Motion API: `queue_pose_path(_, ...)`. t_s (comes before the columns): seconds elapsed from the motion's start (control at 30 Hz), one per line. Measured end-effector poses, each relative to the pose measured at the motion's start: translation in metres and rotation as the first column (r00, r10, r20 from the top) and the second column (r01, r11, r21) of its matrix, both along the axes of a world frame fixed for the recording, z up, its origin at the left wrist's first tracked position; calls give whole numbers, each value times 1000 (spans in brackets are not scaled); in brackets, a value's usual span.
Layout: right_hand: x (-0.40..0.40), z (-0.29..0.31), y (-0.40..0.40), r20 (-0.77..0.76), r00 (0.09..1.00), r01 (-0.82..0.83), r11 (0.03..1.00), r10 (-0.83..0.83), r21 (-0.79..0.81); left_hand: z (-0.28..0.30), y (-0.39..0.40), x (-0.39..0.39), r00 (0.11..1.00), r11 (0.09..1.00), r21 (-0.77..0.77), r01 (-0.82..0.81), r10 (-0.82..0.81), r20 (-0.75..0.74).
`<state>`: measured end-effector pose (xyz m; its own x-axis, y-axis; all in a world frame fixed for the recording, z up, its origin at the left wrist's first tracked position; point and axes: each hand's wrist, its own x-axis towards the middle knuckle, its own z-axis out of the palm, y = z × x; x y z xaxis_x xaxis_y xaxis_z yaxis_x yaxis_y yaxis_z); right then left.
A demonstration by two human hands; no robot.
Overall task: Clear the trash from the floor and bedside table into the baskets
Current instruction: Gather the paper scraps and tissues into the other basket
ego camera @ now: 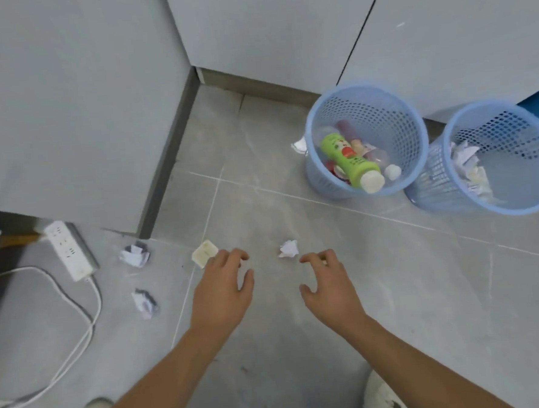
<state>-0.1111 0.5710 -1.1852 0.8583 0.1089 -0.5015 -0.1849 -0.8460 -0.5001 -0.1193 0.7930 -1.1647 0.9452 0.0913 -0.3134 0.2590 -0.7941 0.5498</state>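
I look down on a grey tiled floor (299,296) bounded by pale cabinet panels (267,30) on the far side and a wall panel (66,106) at far left. Two blue mesh baskets stand touching at far right: the left basket (323,175) holds a green bottle (349,161) with a white cap and other small containers, while the right basket (430,178) holds crumpled paper. A scrap of white litter (299,145) lies just beside the left basket, on its left.

At near left a white power strip (67,249) leans at the wall, its white cable (80,325) looping over the floor.

My two bare arms reach in from the near edge. My left hand (219,289) hovers with fingers loosely curled and apart, holding nothing, its fingertips just beside a flattened cream-coloured piece of trash (203,252). My right hand (326,282) is likewise spread and empty, its fingertips near a small crumpled paper ball (288,248) that lies between the two hands, slightly farther out.

Two more paper wads rest on the floor to the left: one (135,254) near the wall corner, the other (145,303) nearer to me.
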Motion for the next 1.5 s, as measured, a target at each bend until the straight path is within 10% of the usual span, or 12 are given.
queue_pose_path(0.53,37,-151,44,215,955,-160,963,206,-215,-173,81,21,998,974,228,13,2,-65)
queue_pose_path(0.8,22,-110,82,134,977,-153,983,167,-105,-146,106,-3,993,1000,11,-16,18,-116)
queue_pose_path(1.13,11,-36,220,-57,917,-392,919,394,50,-67,199,-85,867,861,-109,-497,489,-96)
queue_pose_path(1.5,27,-105,366,87,771,-626,776,631,-78,-130,219,-96,830,887,138,-442,462,-314)
